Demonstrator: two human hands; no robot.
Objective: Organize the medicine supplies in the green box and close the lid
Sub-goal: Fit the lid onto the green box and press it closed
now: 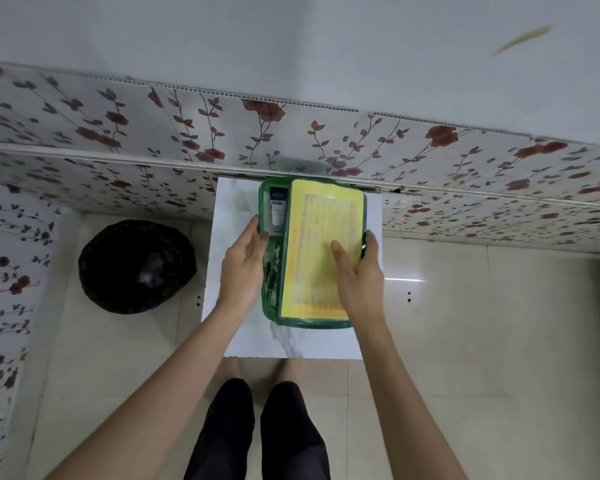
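Observation:
A green plastic box (308, 323) stands on a small white marble-look table (236, 216). A yellow printed sheet or booklet (321, 216) lies over most of the box. My right hand (359, 271) lies on the sheet's right side, with the thumb on the paper and the fingers curled round the box's right edge. My left hand (244, 265) rests against the box's left wall, fingers spread. In the uncovered left strip I see a white and dark blue tube (278, 206) and blister packs (272, 271). No lid is visible.
A bin lined with a black bag (136, 266) stands on the tiled floor left of the table. A flower-patterned wall panel (291, 133) runs right behind the table. My legs (257, 431) are directly in front of the table's near edge.

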